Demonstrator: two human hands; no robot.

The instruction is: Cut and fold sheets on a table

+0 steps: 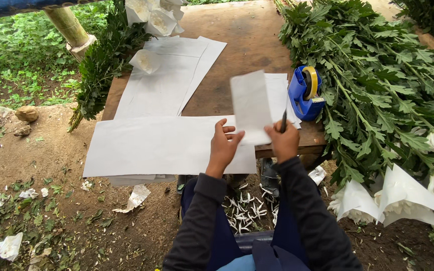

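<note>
Pinching paper sheet (250, 106) upright: left hand (223, 146) fingers, right hand (283, 142) fingers.

You're working in soft, even daylight with faint shadows only. The white paper (161, 145) glares slightly. Focus stays sharp throughout; the wide lens bends the edges, and nothing blurs.

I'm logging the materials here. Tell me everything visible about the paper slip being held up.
The slip is a plain white, narrow rectangle, apparently thin paper, uncreased. It stands nearly upright, slightly tilted, above the near edge of the wooden table. Both hands pinch its lower edge: left hand at its lower left, right hand at its lower right, also gripping a dark pen.
</note>
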